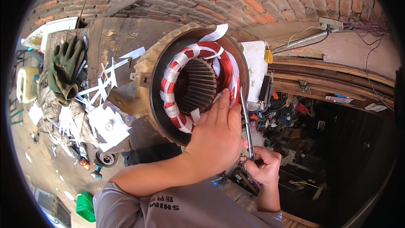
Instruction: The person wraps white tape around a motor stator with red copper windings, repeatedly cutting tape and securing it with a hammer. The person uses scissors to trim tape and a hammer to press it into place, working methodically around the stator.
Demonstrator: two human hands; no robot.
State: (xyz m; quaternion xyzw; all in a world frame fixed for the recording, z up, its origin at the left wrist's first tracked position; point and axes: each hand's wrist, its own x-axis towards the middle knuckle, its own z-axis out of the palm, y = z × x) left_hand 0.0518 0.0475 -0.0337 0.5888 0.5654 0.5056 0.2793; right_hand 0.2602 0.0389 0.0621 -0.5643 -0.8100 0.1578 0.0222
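A motor stator [157, 97] in a round metal housing stands on the bench, its slotted bore facing me. Around the bore runs a ring of red copper winding [226, 72], bound with white tape on its left side and bare red at the upper right. My left hand [217, 133] lies flat on the winding's lower right part, fingers stretched out and holding nothing visible. My right hand [263, 164] is closed round the handles of long metal scissors [248, 128]. Their narrow end points up beside the housing's right rim. A loose white strip [215, 33] sticks out at the top.
Left on the wooden bench [112, 36] lie a dark green glove [65, 69], white paper cuttings [107, 124] and rags. A brick wall [190, 0] rises behind. To the right are a white board [255, 65], a wooden ledge and a dark area of clutter. A green bin [85, 207] stands lower left.
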